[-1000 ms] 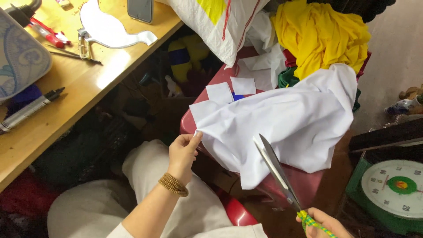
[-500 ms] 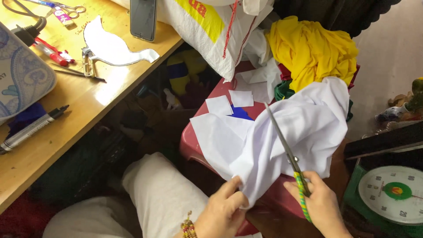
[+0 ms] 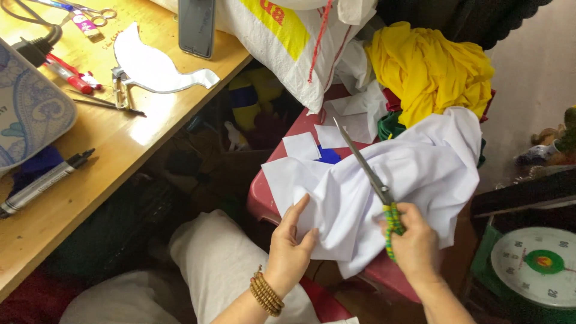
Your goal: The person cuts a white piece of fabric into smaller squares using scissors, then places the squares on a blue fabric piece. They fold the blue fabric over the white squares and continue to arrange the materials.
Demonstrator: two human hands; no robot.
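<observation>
Hands on crumpled white cotton cloth [image 3: 390,180] over red plastic stool [image 3: 264,201].
R hand [image 3: 414,243] closed round green/yellow-wrapped handles of long steel scissors [image 3: 363,165], blades shut, lying on cloth, tips twd stool's far edge. L hand [image 3: 291,246], fingers open, flat against cloth's near-left edge; beaded wooden bracelet [image 3: 266,294] at wrist.

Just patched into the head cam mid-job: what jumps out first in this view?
The white fabric heaped over the red stool at centre, with the right hand holding long scissors whose blades point up and left across it. The left hand lies on the cloth's lower left edge. Behind, a bright yellow cloth is piled at upper right, and a green-rimmed dial scale sits at lower right.
</observation>
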